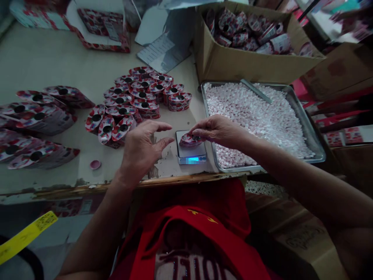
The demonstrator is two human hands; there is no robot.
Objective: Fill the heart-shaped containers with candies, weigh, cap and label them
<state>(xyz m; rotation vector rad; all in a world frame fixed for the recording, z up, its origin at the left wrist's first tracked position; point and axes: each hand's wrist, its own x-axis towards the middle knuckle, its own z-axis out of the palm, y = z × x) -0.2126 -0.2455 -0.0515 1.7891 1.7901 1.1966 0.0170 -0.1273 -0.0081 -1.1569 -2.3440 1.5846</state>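
Head view: pale worktop (43,62) fills the left and middle, chipped along its near edge. Cardboard box (247,66) at the back right is full of red printed packets. In front of it sits a metal tray (276,164) heaped with pink-white candies (256,116), with a metal scoop (256,90) lying on top of them. Flat packs (37,116) are fanned out at far left, and a cluster of filled pouches (136,97) stands mid-worktop, black openings up. Left hand (142,147) is open with fingers spread, holding nothing, hovering just left of the scale. Right hand (217,130) reaches in from the tray side, fingertips pinched shut on a small pouch (189,140). That pouch sits on the platform of the digital scale (190,149) at the near edge, between the cluster and the tray. The display (193,159) is lit blue, but its digits are too blurred to read. A pink cap (95,164) lies alone near the front edge. Judgement: for a true reading the pouch should rest centred on the platform, with the right hand's fingers taking no weight and the left hand clear of the scale. The tray rim is just beside the scale, so any adding or removing of candies should happen without nudging it.
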